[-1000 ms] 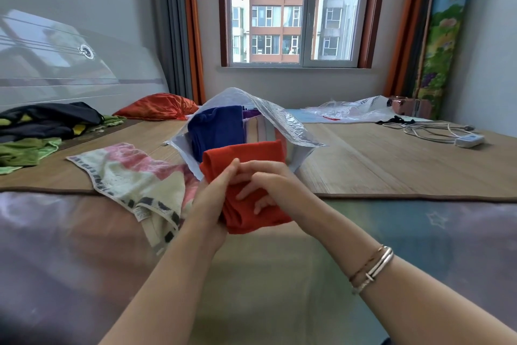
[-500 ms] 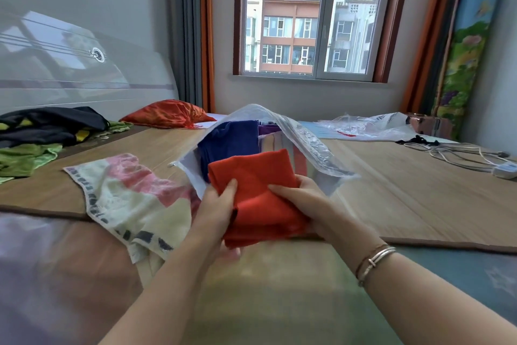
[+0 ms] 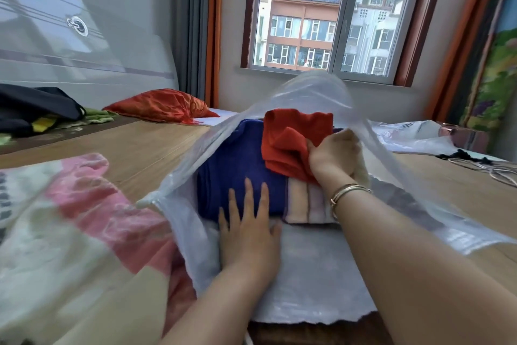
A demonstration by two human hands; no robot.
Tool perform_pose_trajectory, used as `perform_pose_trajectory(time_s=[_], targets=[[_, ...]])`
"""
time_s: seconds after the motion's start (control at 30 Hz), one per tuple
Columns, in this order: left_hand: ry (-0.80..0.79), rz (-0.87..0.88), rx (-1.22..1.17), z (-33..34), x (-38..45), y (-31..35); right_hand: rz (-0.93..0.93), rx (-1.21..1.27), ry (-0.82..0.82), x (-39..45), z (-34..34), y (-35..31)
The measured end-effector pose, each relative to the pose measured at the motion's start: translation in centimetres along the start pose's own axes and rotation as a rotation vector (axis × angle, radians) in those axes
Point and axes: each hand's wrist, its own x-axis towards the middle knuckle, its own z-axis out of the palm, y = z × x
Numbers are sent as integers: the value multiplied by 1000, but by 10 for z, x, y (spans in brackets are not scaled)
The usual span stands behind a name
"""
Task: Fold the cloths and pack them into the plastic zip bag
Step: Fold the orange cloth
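The clear plastic zip bag [image 3: 316, 277] lies open toward me on the bed mat, its upper flap lifted over my arms. Inside it a folded blue cloth [image 3: 237, 162] lies next to a striped pastel cloth [image 3: 305, 204]. My right hand [image 3: 333, 154] is inside the bag and grips a folded red cloth [image 3: 291, 137], which sits on top of the blue and striped ones. My left hand [image 3: 249, 230] lies flat with straight fingers on the bag's lower sheet, its fingertips on the blue cloth.
A pink and cream patterned cloth [image 3: 70, 232] lies unfolded at the left, partly under the bag. Dark and green clothes [image 3: 36, 109] and a red pillow [image 3: 165, 105] sit at the far left. Another plastic bag [image 3: 414, 136] and cables [image 3: 489, 168] lie at the right.
The red cloth went from in front of the bag, held in both hands, into the bag under my right hand. My left hand let go and now lies flat in the bag's mouth.
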Motion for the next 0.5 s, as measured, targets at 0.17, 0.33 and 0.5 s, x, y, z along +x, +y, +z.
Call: perform_pose_trajectory(time_s=[0.17,0.33,0.5], targets=[[39,29,65,9,-2,-2,-429,-146,141,-9,12,2],[18,61,104,10,-4,-4,-653,-320,-210,-36,14,12],[77,107,128,19,-5,-8,-498,-442,-367,1,20,-8]])
